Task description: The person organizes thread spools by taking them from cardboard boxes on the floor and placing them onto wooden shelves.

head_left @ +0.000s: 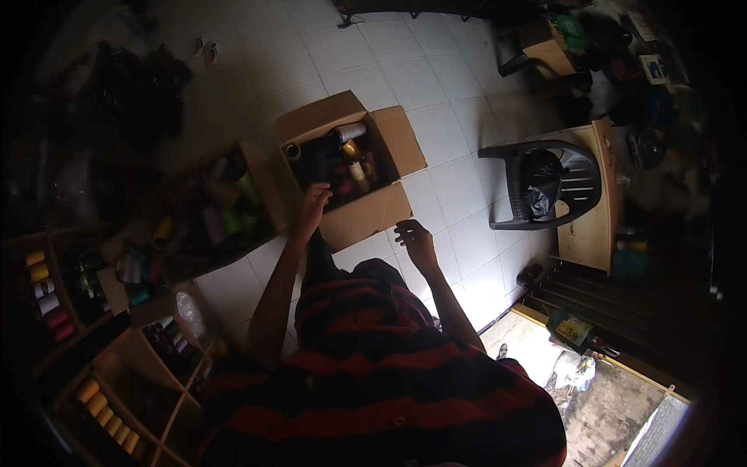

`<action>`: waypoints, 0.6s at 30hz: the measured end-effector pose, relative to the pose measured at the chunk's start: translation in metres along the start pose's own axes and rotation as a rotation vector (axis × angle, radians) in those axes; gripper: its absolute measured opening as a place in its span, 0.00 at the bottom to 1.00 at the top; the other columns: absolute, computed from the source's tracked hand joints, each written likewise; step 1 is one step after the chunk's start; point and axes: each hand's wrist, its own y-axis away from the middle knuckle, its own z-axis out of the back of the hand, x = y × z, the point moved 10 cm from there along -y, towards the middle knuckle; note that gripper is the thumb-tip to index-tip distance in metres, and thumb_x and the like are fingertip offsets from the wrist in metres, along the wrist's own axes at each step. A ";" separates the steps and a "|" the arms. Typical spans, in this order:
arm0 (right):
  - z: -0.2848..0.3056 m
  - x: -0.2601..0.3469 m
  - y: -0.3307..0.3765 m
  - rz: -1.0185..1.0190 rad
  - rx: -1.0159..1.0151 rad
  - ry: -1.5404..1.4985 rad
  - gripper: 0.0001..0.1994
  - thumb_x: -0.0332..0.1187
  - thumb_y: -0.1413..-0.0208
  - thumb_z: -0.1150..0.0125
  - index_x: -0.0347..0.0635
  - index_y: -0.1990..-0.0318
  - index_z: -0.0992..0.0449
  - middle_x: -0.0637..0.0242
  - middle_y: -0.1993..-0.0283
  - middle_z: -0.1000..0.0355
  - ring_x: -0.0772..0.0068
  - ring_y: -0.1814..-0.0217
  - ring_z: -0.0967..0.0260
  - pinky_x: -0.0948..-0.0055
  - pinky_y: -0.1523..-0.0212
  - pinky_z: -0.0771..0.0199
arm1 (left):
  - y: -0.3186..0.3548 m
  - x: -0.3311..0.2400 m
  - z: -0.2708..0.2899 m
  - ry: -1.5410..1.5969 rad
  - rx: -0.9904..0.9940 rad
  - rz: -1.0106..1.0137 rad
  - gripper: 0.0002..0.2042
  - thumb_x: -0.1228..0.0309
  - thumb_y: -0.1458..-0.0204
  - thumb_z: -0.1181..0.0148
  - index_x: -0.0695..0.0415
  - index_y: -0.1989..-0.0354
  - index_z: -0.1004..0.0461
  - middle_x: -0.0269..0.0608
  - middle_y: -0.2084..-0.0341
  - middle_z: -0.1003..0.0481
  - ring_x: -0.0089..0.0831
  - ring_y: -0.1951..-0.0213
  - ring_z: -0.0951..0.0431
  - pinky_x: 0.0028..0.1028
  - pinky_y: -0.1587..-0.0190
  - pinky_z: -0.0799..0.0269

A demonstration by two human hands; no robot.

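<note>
An open cardboard box (pixel 366 219) stands on the tiled floor in front of me, its flaps folded outward. Cones of thread lie jumbled in it, among them a pale grey cone (pixel 352 132), a golden cone (pixel 352 149) and a cream cone (pixel 358 171). My left hand (pixel 314 204) hovers at the box's near left edge, fingers loosely extended, with nothing visible in it. To the right of the near flap is my right hand (pixel 417 240), its fingers apart and slightly bent, holding nothing. Shadow hides the bottom of the box.
Left of the box, a second carton (pixel 266 187) holds more colourful thread cones. A wooden shelf (pixel 173 409) with rows of spools stands at the lower left. On the right are a dark plastic chair (pixel 577 187) bearing a black bag (pixel 542 183), and a wooden table (pixel 583 247).
</note>
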 end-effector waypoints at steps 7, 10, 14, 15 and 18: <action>-0.059 0.036 -0.153 0.340 0.030 0.294 0.10 0.24 0.47 0.46 0.37 0.57 0.25 0.50 0.57 0.26 0.49 0.55 0.27 0.61 0.54 0.26 | -0.030 -0.011 0.017 -0.449 -0.069 -0.180 0.15 0.67 0.45 0.46 0.57 0.50 0.31 0.49 0.55 0.29 0.40 0.54 0.28 0.36 0.49 0.33; -0.091 0.052 -0.216 0.690 0.082 0.553 0.18 0.27 0.50 0.41 0.39 0.50 0.30 0.52 0.52 0.29 0.51 0.54 0.28 0.56 0.55 0.27 | -0.032 -0.006 0.015 -0.673 -0.126 -0.247 0.16 0.69 0.47 0.44 0.54 0.49 0.31 0.56 0.49 0.34 0.51 0.46 0.33 0.43 0.44 0.38; -0.131 0.092 -0.259 1.071 0.142 0.955 0.25 0.28 0.52 0.41 0.54 0.43 0.33 0.64 0.44 0.36 0.57 0.41 0.38 0.56 0.47 0.31 | -0.041 0.027 0.014 -0.687 -0.073 -0.107 0.19 0.69 0.49 0.42 0.51 0.48 0.32 0.59 0.43 0.39 0.56 0.43 0.37 0.46 0.41 0.41; -0.137 0.091 -0.266 1.031 0.223 1.007 0.25 0.28 0.52 0.42 0.57 0.43 0.32 0.65 0.44 0.36 0.58 0.41 0.38 0.56 0.46 0.32 | -0.037 0.025 0.009 -0.759 -0.080 -0.091 0.18 0.69 0.49 0.43 0.51 0.48 0.32 0.60 0.43 0.40 0.56 0.43 0.38 0.46 0.41 0.41; -0.148 0.082 -0.280 1.036 0.373 1.140 0.24 0.30 0.51 0.42 0.63 0.44 0.31 0.67 0.44 0.38 0.61 0.40 0.40 0.58 0.44 0.35 | -0.036 0.017 -0.001 -0.888 -0.129 -0.071 0.18 0.72 0.48 0.45 0.50 0.47 0.32 0.59 0.42 0.41 0.57 0.42 0.39 0.46 0.41 0.42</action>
